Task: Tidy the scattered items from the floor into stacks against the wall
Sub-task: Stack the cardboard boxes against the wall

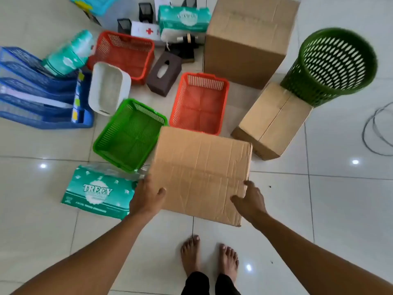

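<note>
Three cardboard boxes, three flat baskets: two orange, one green. Three tissue packs, three black mesh holders. One white tub, one green bin, one brown tissue box, one blue tray rack.
</note>
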The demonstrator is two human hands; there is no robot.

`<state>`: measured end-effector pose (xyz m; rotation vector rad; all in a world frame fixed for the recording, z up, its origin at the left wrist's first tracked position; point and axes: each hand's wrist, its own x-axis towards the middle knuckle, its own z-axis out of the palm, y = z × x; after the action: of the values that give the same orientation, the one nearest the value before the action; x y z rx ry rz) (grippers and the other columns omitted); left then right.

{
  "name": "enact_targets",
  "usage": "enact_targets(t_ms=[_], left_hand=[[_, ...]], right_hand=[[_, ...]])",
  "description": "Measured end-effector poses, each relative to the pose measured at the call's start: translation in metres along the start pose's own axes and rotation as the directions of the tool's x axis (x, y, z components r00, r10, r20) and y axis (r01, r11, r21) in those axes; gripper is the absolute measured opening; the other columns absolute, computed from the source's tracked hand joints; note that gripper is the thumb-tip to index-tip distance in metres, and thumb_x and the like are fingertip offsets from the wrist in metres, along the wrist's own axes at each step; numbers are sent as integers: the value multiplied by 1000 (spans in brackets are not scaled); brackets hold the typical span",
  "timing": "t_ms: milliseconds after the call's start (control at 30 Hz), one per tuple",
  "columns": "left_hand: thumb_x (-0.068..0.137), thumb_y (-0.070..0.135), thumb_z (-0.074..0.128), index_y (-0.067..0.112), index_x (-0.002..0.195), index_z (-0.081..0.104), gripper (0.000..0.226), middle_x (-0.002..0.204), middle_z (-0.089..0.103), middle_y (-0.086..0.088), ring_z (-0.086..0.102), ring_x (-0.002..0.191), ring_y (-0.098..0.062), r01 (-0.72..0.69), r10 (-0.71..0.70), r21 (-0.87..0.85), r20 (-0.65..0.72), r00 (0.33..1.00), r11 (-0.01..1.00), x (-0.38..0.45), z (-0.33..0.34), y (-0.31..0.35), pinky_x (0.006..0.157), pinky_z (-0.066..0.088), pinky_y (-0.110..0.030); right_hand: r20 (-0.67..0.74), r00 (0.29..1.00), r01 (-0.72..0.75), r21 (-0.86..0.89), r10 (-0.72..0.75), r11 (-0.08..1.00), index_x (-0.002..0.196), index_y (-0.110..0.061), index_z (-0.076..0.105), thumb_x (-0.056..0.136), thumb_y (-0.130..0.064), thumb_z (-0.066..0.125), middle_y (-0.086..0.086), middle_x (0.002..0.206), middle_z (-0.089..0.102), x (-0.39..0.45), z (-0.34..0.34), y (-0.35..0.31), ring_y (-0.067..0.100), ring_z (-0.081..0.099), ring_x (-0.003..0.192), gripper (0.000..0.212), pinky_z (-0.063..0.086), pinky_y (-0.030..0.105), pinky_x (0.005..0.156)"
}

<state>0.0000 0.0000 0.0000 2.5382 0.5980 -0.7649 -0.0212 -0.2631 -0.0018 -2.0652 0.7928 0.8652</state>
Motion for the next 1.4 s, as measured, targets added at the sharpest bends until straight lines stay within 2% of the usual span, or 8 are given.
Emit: enact_targets(t_ms=[100, 167, 267, 433, 700, 933, 1200, 1400], left_hand=[[84, 31, 72, 9, 130, 48, 56, 129, 57, -17, 54, 116, -38, 57, -63, -105, -56, 996, 993, 45, 37, -19, 96, 47, -48], [77, 36, 78, 8, 136, 44, 74, 133, 54, -19, 52, 119, -41, 116, -126, -154, -55, 991, 981, 66, 53, -32, 99, 45, -50], [65, 43, 85, 12, 141, 39, 94, 137, 52, -16, 51, 122, -38, 150, -166, -232, -50, 985, 961, 78, 71, -46, 103, 44, -49], [67, 31, 88, 13, 138, 43, 86, 133, 55, -8, 56, 117, -29, 210, -237, -396, -19, 971, 894, 87, 74, -47, 97, 45, -35], [62, 38, 84, 20, 131, 47, 81, 126, 58, -4, 57, 108, -29, 245, -302, -505, -31, 953, 827, 68, 53, -31, 96, 50, -44], [70, 35, 82, 18, 127, 49, 68, 120, 58, -6, 54, 100, -27, 210, -287, -518, -72, 955, 829, -8, -15, -16, 82, 47, -38], [63, 45, 85, 21, 117, 57, 66, 116, 62, -2, 59, 99, -27, 91, -201, -559, -139, 970, 824, -105, -142, 22, 80, 50, -40], [58, 48, 86, 22, 111, 62, 64, 108, 67, 0, 63, 96, -27, -28, -109, -612, -186, 976, 790, -172, -246, 66, 87, 54, -45]], right_hand=[[-103, 990, -92, 85, 100, 992, 149, -15, 23, 81, -21, 69, 14, 141, 41, 45, 24, 19, 35, 45, 125, 82, 45, 43, 96], [-142, 976, -138, 189, 166, 972, 150, -18, 20, 75, -28, 75, 13, 144, 40, 66, 35, 31, 34, 44, 128, 94, 43, 44, 100], [-117, 971, -153, 358, 206, 921, 150, -26, 24, 70, -35, 81, 2, 137, 48, 86, 46, 56, 27, 52, 122, 99, 48, 45, 100], [41, 987, -149, 568, 153, 810, 126, -22, 53, 65, -22, 87, -1, 113, 67, 104, 53, 72, 20, 66, 100, 69, 55, 35, 80], [168, 981, -189, 668, 101, 719, 124, -23, 56, 81, -11, 71, 4, 114, 66, 81, 37, 66, 23, 63, 100, 47, 54, 38, 77], [157, 987, -125, 634, 31, 763, 129, -24, 53, 80, -9, 70, 3, 117, 64, -2, -19, 36, 25, 61, 103, 53, 53, 37, 76], [38, 994, 59, 610, -104, 790, 133, -29, 51, 78, -27, 74, 1, 122, 62, -130, -117, -38, 27, 60, 107, 59, 51, 50, 94], [-22, 966, 218, 608, -259, 763, 136, -26, 42, 91, -25, 63, 3, 122, 58, -237, -195, -97, 23, 60, 102, 50, 51, 31, 67]])
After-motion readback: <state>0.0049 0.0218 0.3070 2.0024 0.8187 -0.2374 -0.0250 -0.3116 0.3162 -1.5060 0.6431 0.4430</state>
